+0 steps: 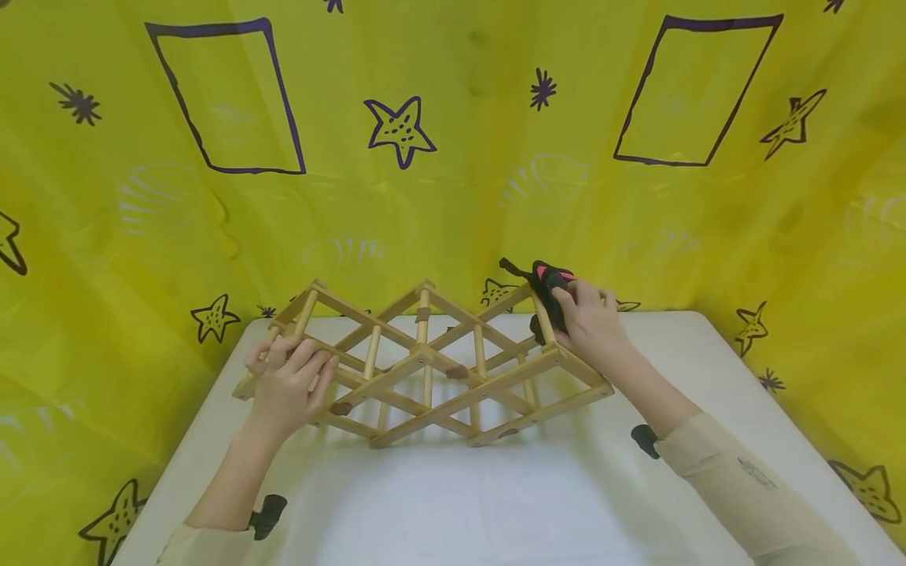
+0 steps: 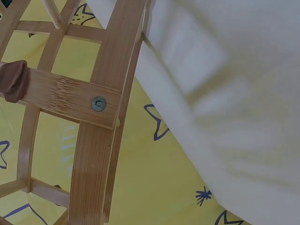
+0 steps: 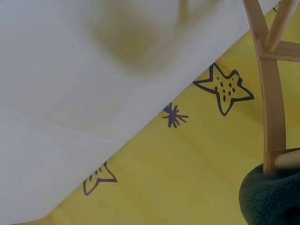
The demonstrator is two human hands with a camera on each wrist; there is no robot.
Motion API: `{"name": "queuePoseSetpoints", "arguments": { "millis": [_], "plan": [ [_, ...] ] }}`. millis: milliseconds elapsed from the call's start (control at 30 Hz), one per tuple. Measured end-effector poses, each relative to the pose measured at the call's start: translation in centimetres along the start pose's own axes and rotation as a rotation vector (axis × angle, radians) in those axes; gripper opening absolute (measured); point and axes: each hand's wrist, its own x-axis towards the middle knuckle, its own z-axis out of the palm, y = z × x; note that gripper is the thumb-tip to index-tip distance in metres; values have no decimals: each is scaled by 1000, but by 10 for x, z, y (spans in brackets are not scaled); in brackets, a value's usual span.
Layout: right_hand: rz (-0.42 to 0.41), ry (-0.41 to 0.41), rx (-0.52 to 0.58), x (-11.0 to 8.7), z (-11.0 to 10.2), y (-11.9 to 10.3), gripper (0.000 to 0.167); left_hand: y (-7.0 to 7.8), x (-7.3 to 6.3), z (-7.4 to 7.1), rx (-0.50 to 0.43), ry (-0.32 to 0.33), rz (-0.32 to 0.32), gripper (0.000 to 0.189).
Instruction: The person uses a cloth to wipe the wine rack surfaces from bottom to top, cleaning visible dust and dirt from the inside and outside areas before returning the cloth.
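A folding wooden lattice rack (image 1: 422,354), made of crossed slats and round rods, stands spread out across the far half of the table. My left hand (image 1: 289,385) grips its left end, fingers curled over the slats. At the right end, my right hand (image 1: 593,321) holds a dark fuzzy cloth-like item (image 1: 555,297) with a pink patch against the end rod. In the right wrist view, this dark green fuzzy item (image 3: 269,199) wraps close around the slat's end. A brown piece (image 2: 14,79) sits on a slat in the left wrist view; several similar ones dot the rack.
The white table (image 1: 460,503) has its far edge just behind the rack. Beyond it hangs a yellow curtain (image 1: 453,212) printed with stars and frames. Black wrist-worn pieces (image 1: 269,516) show beside both forearms.
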Motion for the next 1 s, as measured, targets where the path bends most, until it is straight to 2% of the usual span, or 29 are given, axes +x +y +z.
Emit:
{"name": "queuePoseSetpoints", "arguments": {
  "millis": [200, 433, 567, 700, 867, 933, 1000],
  "plan": [
    [51, 5, -29, 1, 3, -2, 63, 0, -1, -2, -26, -20, 9, 35],
    [38, 38, -7, 4, 4, -4, 59, 0, -1, -2, -13, -18, 16, 36],
    [36, 53, -21, 5, 2, -5, 57, -1, 0, -2, 32, -26, 32, 37],
    [91, -9, -47, 2, -5, -7, 52, -1, 0, -2, 74, -38, 57, 38],
    [249, -154, -41, -3, -15, -10, 44, 0, -1, -2, 84, -38, 53, 37],
    [279, -162, -25, -3, -17, -11, 42, 0, -1, -3, 87, -39, 48, 37],
    [249, -121, -3, -4, -17, -10, 43, 0, -1, -2, 89, -46, 46, 37]
  ]
}}
